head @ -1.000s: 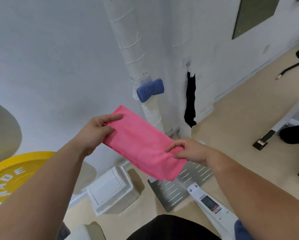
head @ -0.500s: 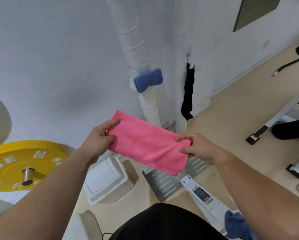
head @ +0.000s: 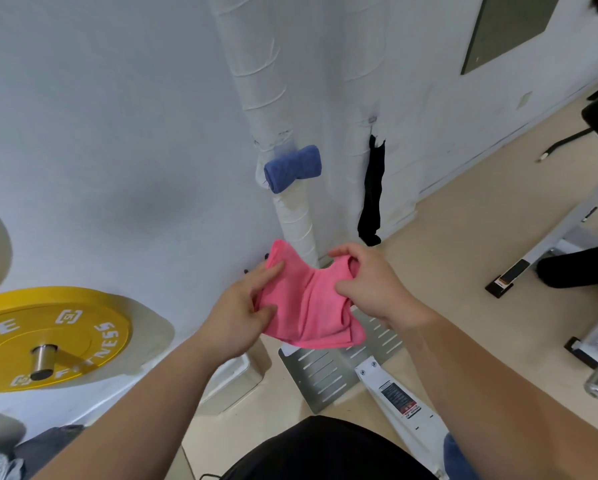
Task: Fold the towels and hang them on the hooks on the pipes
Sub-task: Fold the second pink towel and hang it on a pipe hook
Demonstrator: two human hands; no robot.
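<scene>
Left fingers [head: 271,273]: lying nearly straight over the near end of the pink towel [head: 311,306], with the thumb pressed against the cloth so that the end is pinched.
Right fingers [head: 342,252]: curled tight, with the other end of the towel gathered in a bunch inside them.
Left hand [head: 242,306] and right hand [head: 370,282]: close together, so the towel sags and wrinkles between them.
Pink towel: held in the air in front of the foot of the wrapped pipe [head: 256,64], touching neither pipe nor floor.
Step in hand: by my judgement, bringing the two ends together for the next fold.
Doing it well: match corner to corner before pinching, because the bunched right end would probably fold crooked. Draw the cloth taut for a moment to take out the wrinkles, then pinch both layers with one hand.
Blue towel [head: 292,168]: rolled and hung halfway up the wrapped pipe, a fair model for the finished shape.
Black cloth [head: 372,192]: hanging just right of the wrapped pipe on the neighbouring pipe [head: 359,46].
Free hook: I cannot make one out for certain.
</scene>
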